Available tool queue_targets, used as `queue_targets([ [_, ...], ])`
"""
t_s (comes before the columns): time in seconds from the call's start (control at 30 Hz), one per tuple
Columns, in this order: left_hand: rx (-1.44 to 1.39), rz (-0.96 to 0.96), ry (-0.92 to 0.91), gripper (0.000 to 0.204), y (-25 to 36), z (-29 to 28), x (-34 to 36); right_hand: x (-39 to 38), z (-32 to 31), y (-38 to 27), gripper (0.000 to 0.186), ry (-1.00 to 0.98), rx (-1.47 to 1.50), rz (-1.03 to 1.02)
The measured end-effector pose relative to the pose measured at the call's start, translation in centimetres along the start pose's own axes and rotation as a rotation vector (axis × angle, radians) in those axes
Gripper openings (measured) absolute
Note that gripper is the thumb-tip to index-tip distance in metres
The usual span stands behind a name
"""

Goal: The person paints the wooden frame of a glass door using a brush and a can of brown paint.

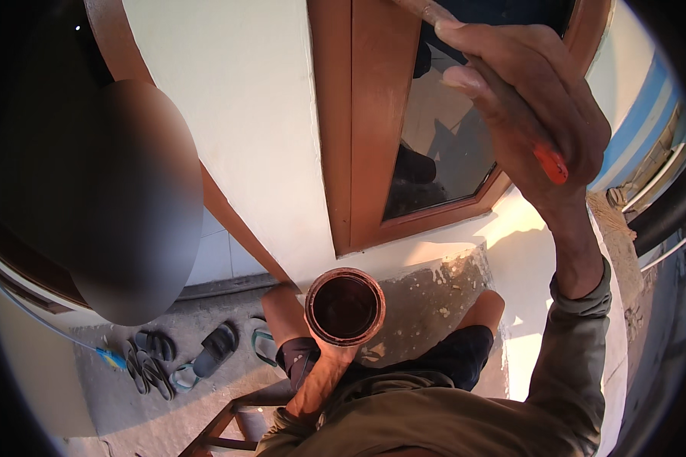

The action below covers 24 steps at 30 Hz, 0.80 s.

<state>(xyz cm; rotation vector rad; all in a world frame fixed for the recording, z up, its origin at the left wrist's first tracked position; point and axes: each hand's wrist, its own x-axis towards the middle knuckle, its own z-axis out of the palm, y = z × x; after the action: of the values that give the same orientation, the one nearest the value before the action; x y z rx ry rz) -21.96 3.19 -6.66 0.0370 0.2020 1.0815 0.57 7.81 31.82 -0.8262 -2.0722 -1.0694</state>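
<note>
My left hand (334,356) is wrapped round an open round can (380,295), held upright above my lap. Dark brown paint (343,306) sits inside it, and the can's rim is smeared with the same colour. Up at the right, my right hand (545,107) grips a paintbrush by its handle (552,164), whose red end pokes out below the palm. The brush's other end runs past the top edge, so its bristles are out of sight. Behind this hand stand a reddish-brown wooden frame (373,114) and its dark glass pane (453,129).
A white wall strip (236,99) lies left of the frame. Several sandals (216,346) are on the concrete floor at lower left, near a wooden stool or step (225,426). A pale ledge (522,305) runs along my right side. A blurred oval hides part of the left.
</note>
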Motion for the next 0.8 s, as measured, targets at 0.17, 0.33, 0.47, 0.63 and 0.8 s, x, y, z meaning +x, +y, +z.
queue_targets([
  [0.17, 0.052, 0.041, -0.011, 0.074, -0.8, -1.4, 0.6, -3.9, 2.6, -2.8, 0.042, -0.034, 0.018, -0.057],
  [0.33, 0.006, 0.033, -0.009, 0.072, -0.5, -1.4, 0.2, -10.1, 3.6, -7.0, 0.034, -0.438, 0.312, 0.098],
  [0.47, 0.101, 0.045, -0.007, 0.072, -0.3, -1.6, 0.3, -7.4, 2.5, -6.4, 0.028, -0.390, 0.447, 0.193],
  [0.63, 0.131, 0.082, 0.002, 0.073, -0.5, -0.3, 0.9, -5.3, 1.7, -6.4, 0.025, 0.050, 0.543, 0.398],
  [0.8, 0.236, 0.145, -0.021, 0.070, 0.3, 2.5, 0.7, -6.4, 0.8, -8.6, 0.013, 0.104, 0.600, 0.650],
])
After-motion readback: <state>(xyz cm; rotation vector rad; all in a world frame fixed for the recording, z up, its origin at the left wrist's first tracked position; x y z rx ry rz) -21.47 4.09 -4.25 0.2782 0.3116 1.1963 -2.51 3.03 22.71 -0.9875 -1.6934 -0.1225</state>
